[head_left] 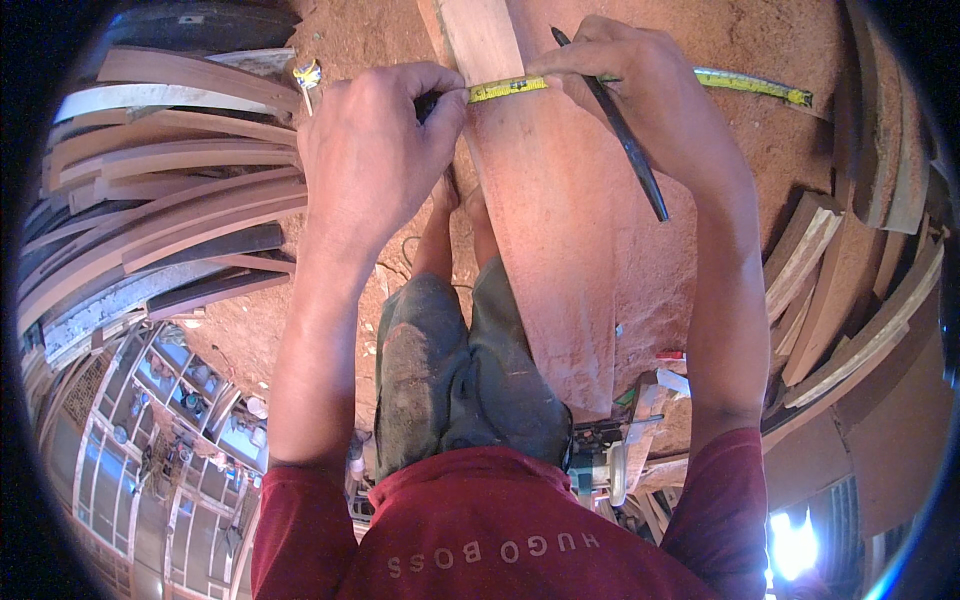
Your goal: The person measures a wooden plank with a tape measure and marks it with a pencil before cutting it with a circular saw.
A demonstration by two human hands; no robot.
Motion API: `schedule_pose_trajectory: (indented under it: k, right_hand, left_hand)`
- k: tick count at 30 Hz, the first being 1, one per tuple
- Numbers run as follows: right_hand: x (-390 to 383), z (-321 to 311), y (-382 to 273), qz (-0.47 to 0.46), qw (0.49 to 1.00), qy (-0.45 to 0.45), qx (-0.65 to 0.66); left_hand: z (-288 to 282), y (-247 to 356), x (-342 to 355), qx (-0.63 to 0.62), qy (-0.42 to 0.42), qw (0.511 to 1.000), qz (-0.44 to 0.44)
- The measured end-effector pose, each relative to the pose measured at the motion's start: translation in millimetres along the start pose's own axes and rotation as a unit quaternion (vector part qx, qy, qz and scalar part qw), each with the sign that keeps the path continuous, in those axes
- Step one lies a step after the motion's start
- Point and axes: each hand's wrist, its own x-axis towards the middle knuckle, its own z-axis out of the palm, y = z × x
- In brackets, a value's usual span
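A yellow tape measure blade (505, 90) lies across a long reddish-brown wooden board (540, 220). At the board's left edge, my left hand (385, 130) pinches the blade between thumb and forefinger. My right hand (640, 95) is closed over the board, its fingertips on the blade. Between those fingers slants a slim black pencil-like stick (625, 135), pointing down toward me. The blade passes under the right hand and sticks out beyond it. Beside my left wrist is a small yellow and silver piece (308, 75); whether it belongs to the tape, I cannot tell.
Stacked curved-looking planks (170, 170) fill the left side. More timber pieces (800, 250) lie at the right. Sawdust covers the ground (390, 30). A power tool (600, 465) sits near my right hip. Window-like frames and shelves (190, 390) show at lower left.
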Motion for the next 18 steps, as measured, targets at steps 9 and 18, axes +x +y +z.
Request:
schedule_pose_trajectory:
  k: [9, 18]
  right_hand:
    - [0, 0, 0, -0.014, 1.0, 0.008, -0.015]
    - [11, -15, -18, 0.026, 0.999, -0.01, -0.023]
  left_hand:
    - [-2, 3, 0, 0.004, -0.006, 1.0, -0.007]
    - [-1, 1, 0, 0.006, -0.005, 1.0, -0.008]
